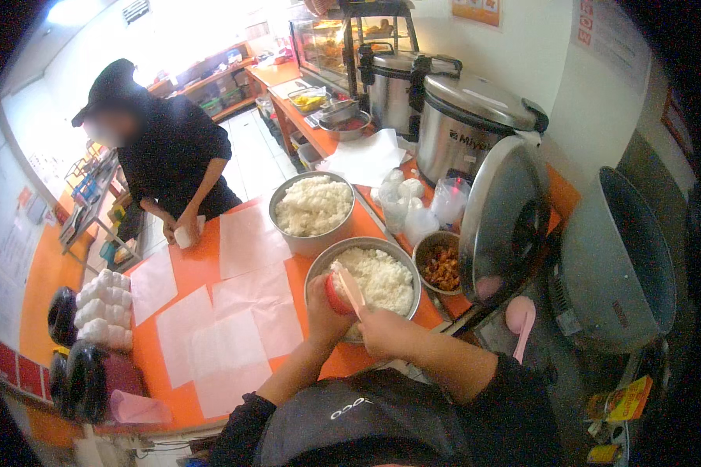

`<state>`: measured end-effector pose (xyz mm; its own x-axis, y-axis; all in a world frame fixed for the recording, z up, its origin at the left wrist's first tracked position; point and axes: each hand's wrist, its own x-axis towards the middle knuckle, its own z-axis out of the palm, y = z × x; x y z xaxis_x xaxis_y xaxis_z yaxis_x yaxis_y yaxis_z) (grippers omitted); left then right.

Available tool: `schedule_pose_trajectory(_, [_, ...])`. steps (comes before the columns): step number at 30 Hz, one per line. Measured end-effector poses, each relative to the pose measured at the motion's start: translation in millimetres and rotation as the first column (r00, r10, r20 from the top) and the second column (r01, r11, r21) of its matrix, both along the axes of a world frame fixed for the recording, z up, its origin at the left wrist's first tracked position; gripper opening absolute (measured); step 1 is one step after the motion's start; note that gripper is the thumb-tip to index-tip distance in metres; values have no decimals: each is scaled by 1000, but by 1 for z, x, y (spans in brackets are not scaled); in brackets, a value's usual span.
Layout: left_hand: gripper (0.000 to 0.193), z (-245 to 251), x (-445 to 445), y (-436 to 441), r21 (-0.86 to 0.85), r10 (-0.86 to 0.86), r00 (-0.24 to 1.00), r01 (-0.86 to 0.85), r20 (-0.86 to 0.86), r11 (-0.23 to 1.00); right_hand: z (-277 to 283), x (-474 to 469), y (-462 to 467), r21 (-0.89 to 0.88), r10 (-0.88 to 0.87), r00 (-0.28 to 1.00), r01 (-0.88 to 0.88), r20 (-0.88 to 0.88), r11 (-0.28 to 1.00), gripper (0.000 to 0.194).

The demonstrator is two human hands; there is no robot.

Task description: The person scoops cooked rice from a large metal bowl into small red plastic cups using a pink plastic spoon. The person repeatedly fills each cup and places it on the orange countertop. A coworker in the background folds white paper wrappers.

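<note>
My left hand (325, 309) grips a small red cup (337, 292) over the near side of a metal pot of white rice (380, 277). A flat pale paddle (351, 286) is in my right hand (385, 333), its blade against the cup's mouth. Behind this pot stands a second metal pot (313, 207), heaped with rice. To the right, a smaller pot (438, 261) holds brown chopped food. Sheets of white paper (228, 344) lie overlapping on the orange table (201, 271) to the left.
Across the table a co-worker (175, 152) handles a white wrapped bundle (188, 234). Wrapped white packs (104, 309) are stacked at the left edge. A large metal lid (505, 219) leans at the right, before a steel rice cooker (464, 128). Plastic bags (420, 222) lie behind the pots.
</note>
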<state>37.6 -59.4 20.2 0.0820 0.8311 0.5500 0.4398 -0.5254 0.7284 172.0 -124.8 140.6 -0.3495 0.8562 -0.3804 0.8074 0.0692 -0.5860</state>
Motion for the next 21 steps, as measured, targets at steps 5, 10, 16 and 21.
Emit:
schedule_pose_trajectory(5, [80, 2, 2, -2, 74, 65, 994, -59, -86, 996, 1, -8, -11, 7, -17, 990, 16, 141, 1000, 35])
schedule_pose_trajectory(10, [77, -16, 6, 6, 30, 13, 997, -11, -75, 1000, -14, -17, -9, -23, -184, 976, 188, 116, 982, 36])
schedule_pose_trajectory(16, [87, 9, -10, -6, -174, 79, 990, -58, 116, 983, 11, 35, 7, 293, -49, 999, 48, -6, 955, 26])
schedule_pose_trajectory(21, [92, 12, -15, -5, -232, 1, 949, 76, 314, 970, -40, 87, 8, 210, -379, 836, 485, -398, 849, 35])
